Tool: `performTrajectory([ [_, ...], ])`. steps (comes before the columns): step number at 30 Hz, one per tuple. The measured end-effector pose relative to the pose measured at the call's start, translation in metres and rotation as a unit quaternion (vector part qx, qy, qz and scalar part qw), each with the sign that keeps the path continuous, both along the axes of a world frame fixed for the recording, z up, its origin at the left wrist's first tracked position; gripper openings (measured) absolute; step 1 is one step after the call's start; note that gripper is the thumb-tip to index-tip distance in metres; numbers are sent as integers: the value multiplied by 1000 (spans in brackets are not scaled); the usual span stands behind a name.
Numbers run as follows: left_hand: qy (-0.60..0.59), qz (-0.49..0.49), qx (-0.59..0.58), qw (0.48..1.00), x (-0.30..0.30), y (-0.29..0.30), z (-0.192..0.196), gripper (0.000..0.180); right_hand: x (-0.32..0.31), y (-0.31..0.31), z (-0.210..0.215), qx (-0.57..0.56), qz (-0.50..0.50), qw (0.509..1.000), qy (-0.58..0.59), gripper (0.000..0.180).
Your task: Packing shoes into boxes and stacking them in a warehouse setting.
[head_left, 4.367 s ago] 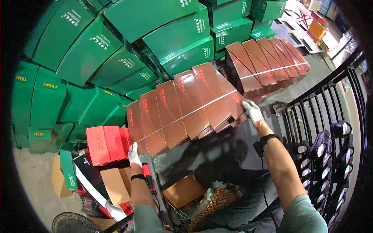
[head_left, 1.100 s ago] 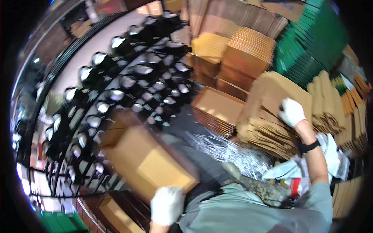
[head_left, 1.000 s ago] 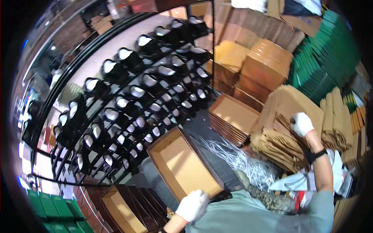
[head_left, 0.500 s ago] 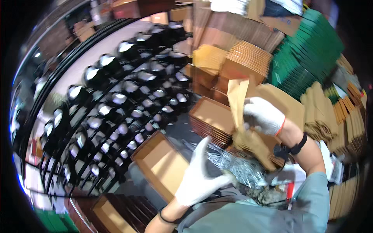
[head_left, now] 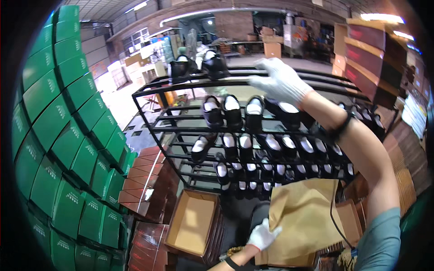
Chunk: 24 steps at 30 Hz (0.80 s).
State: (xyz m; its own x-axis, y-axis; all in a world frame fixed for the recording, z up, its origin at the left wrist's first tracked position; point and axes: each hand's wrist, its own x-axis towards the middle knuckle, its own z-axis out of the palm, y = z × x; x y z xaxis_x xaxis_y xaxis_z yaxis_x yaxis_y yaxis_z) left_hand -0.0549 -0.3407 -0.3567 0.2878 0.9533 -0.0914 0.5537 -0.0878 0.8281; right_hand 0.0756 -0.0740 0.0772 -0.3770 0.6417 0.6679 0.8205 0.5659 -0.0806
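Observation:
My left hand (head_left: 263,235), in a white glove, has its fingers closed on the left edge of a large sheet of creased brown paper (head_left: 307,217). The paper lies spread over an open brown cardboard box, most of which it hides. My right hand (head_left: 285,81), also gloved, is stretched out above the top of a black metal shoe rack (head_left: 253,131), fingers apart and nothing in them. Left of it, a pair of black shoes (head_left: 216,65) stands on the top shelf. Several black shoes with pale insoles fill the shelves below.
Tall stacks of green shoeboxes (head_left: 68,198) rise at the left. Beside them are stacked red-brown boxes (head_left: 147,180). An open shallow box (head_left: 192,221) tops a pile left of my left hand. Larger cartons (head_left: 368,58) stand at the far right.
The view has swung up and left toward the rack. My right hand has let go of the brown paper and moved over the rack; my left hand, formerly open, now grips the paper, which is spread out.

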Motion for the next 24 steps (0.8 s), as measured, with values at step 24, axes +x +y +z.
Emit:
performTrajectory([
  [24, 19, -45, -19, 999, -3, 24, -76, 38, -238, 238, 79, -386, 97, 917, 8, 59],
])
